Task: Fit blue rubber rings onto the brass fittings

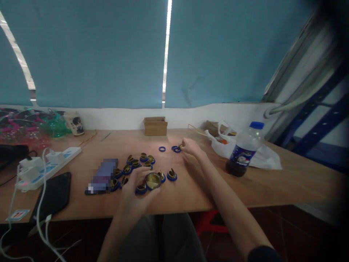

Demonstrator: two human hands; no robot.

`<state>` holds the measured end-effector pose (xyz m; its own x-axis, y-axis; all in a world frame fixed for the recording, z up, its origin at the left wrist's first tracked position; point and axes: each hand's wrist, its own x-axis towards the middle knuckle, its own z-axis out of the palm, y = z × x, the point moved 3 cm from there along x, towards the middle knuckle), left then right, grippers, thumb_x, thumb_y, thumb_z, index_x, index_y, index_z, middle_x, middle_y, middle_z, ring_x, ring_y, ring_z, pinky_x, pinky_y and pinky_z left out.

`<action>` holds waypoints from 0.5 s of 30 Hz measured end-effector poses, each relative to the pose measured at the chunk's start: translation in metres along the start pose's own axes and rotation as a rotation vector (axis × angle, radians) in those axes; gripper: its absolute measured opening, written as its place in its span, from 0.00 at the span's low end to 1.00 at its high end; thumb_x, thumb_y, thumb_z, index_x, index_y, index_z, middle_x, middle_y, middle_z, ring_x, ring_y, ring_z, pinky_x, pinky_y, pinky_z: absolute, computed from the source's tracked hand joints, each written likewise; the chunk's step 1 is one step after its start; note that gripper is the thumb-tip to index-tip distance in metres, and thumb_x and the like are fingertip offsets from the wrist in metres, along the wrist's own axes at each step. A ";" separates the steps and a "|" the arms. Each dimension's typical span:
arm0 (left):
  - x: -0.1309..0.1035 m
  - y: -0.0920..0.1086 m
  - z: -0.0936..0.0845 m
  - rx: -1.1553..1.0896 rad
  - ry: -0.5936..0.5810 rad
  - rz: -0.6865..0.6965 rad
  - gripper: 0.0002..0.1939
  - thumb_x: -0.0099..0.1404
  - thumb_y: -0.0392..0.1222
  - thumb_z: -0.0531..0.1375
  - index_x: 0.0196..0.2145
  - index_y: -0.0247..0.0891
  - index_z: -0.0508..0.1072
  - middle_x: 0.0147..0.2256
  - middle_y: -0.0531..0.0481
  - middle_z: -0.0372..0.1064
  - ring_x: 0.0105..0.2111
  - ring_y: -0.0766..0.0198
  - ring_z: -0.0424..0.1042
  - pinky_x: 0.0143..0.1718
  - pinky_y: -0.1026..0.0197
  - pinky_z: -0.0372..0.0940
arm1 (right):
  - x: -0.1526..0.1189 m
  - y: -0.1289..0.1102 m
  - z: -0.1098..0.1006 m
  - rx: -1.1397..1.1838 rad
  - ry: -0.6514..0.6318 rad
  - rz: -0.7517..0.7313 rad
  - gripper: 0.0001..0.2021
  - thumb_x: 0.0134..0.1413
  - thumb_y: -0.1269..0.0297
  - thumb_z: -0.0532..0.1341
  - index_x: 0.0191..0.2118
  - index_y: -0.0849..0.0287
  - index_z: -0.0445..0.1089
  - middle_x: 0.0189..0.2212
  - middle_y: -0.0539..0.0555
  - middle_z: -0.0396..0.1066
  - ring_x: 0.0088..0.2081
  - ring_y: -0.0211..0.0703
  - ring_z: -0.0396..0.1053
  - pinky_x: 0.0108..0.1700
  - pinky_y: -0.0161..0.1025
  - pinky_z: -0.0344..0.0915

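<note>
My left hand (pixel 137 187) curls round a round gold-coloured cup with a blue rim (pixel 153 181), its shiny inner face turned toward me. Under and around that hand stand several gold pieces set in blue rings, many with a tilted gold flap; one such piece (pixel 172 175) sits just to its right. Farther back, my right hand (pixel 191 146) reaches out with its fingertips pinched on a small gold-coloured piece (pixel 180 145), too small to make out fully. Blue rings (pixel 175 149) lie at those fingertips, and a single blue ring (pixel 162 149) rests to their left.
Left of the pieces lie a phone (pixel 103 176), a black tablet-like slab (pixel 56 193) and a white power strip (pixel 49 169) with cables. A small cardboard box (pixel 155 126) stands behind. To the right are a dark drink bottle (pixel 244 151) and a white plastic bag (pixel 265 157).
</note>
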<state>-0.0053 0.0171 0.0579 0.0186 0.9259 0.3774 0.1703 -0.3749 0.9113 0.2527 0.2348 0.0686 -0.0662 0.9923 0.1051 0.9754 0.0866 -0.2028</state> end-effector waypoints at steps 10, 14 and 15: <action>0.163 -0.015 0.011 -0.005 -0.045 0.162 0.25 0.52 0.33 0.67 0.46 0.40 0.64 0.38 0.50 0.72 0.40 0.60 0.77 0.42 0.57 0.72 | 0.036 0.000 0.022 -0.006 0.096 -0.187 0.14 0.64 0.62 0.60 0.53 0.59 0.68 0.51 0.58 0.69 0.47 0.47 0.71 0.47 0.49 0.71; 0.180 -0.031 0.026 0.025 -0.081 0.154 0.23 0.52 0.34 0.68 0.44 0.40 0.65 0.36 0.51 0.72 0.37 0.60 0.78 0.39 0.58 0.74 | 0.041 0.020 0.029 -0.003 0.023 -0.209 0.13 0.64 0.61 0.59 0.52 0.59 0.68 0.50 0.57 0.70 0.45 0.46 0.72 0.46 0.48 0.71; 0.180 -0.034 0.029 0.036 -0.085 0.151 0.23 0.53 0.34 0.67 0.44 0.39 0.65 0.36 0.50 0.73 0.37 0.60 0.78 0.39 0.57 0.74 | 0.041 0.025 0.031 0.002 0.001 -0.227 0.13 0.64 0.61 0.59 0.52 0.60 0.68 0.50 0.57 0.70 0.45 0.46 0.72 0.45 0.48 0.71</action>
<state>0.0207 0.1974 0.0898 0.1297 0.8601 0.4933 0.1943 -0.5099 0.8380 0.2676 0.2807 0.0379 -0.2834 0.9473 0.1492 0.9353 0.3074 -0.1753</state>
